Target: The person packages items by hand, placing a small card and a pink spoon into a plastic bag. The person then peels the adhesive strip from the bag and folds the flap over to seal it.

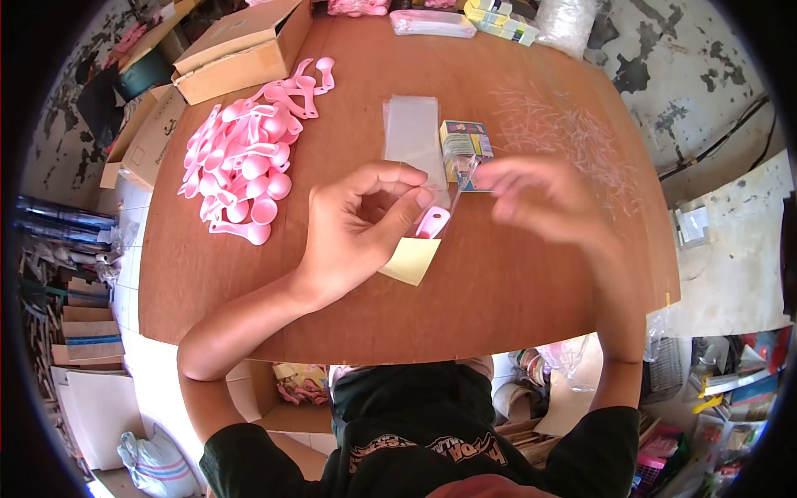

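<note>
Near the middle of the table, my left hand [365,220] pinches a small clear plastic bag between thumb and fingers. Inside the bag shows the end of a pink measuring spoon [433,222] with a hole in its handle, and a pale yellow paper card [411,260] sits below it. The bag's twisted clear end [466,174] points up to the right. Beside that end is my right hand [548,195], blurred by motion, its fingers stretched out and thumb apart. Just beyond my hands lie a stack of flat clear bags [411,129] and a small printed box [469,139].
A heap of pink spoons [245,162] covers the table's left side. Thin clear strips [564,124] lie scattered on the right. Along the far edge are a cardboard box [241,62], a pack of pink items [432,23], yellow card bundles [502,21] and a clear plastic roll [567,23].
</note>
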